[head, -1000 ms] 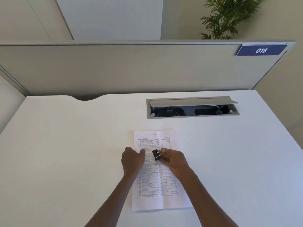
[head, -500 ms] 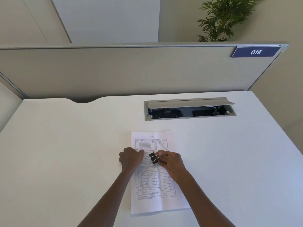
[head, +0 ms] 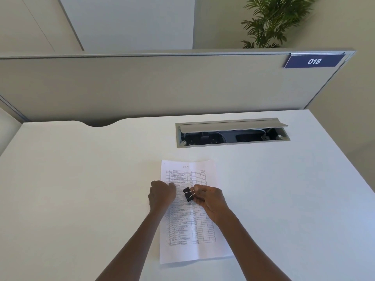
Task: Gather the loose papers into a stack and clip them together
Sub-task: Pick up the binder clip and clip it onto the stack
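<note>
A stack of white papers (head: pixel 194 230) with a printed table lies flat on the white desk (head: pixel 81 189), its edges roughly aligned. My right hand (head: pixel 209 199) pinches a black binder clip (head: pixel 187 194) by its wire handles, just above the middle of the sheet. My left hand (head: pixel 161 194) sits on the paper's left edge with its fingers curled under. Whether those fingers grip the edge is hidden.
An open grey cable tray (head: pixel 232 132) is set into the desk behind the papers. A beige partition (head: pixel 162 86) with a blue "018" sign (head: pixel 314 61) closes the back. A potted plant (head: pixel 269 23) stands beyond it.
The hands and the clip have hardly moved relative to the paper. The view has shifted a little, mostly from head motion.
</note>
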Demonstrator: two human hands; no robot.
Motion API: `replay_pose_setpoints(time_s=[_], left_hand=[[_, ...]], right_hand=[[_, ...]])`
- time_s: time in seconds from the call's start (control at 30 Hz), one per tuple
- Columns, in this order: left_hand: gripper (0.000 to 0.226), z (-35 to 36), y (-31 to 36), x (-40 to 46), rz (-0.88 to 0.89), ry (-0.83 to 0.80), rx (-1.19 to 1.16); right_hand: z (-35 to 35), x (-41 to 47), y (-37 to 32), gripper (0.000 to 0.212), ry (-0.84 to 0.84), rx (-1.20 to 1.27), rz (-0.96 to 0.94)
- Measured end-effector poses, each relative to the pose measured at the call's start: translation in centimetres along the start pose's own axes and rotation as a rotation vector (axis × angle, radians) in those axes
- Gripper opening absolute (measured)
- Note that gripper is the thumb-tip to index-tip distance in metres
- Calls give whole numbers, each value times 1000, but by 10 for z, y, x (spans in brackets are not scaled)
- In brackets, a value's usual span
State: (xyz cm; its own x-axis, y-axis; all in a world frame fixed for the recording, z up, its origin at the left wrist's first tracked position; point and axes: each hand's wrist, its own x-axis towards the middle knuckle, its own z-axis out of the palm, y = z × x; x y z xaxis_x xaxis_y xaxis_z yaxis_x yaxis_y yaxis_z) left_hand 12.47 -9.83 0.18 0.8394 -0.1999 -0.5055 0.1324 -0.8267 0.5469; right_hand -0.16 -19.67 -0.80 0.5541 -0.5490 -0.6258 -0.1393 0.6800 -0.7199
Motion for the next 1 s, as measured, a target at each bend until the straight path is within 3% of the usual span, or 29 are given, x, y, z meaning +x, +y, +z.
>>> replay_pose_setpoints(time_s=[0.13,0.27,0.4,0.6,0.8,1.0], left_hand=[[41,-1,-3,11,-25,39,-79],[27,-12,4,25,81,62,-50],[49,-18,14,39,133,153,-152],[42,-10,15,61,207,164,-127],[19,-7,19,61,88,169,-269],[23,-10,16,61,104,153,-426]], right_hand=[[-1,-1,-1,16,-4,11,2],[0,-2,-2,12,-8,6,1],[1,-4,-2,9,-4,6,2],[0,-4,-2,17,-19,24,-4],[-1,-2,-2,23,-21,14,-7],[5,3,-9,24,45,-60,-37]])
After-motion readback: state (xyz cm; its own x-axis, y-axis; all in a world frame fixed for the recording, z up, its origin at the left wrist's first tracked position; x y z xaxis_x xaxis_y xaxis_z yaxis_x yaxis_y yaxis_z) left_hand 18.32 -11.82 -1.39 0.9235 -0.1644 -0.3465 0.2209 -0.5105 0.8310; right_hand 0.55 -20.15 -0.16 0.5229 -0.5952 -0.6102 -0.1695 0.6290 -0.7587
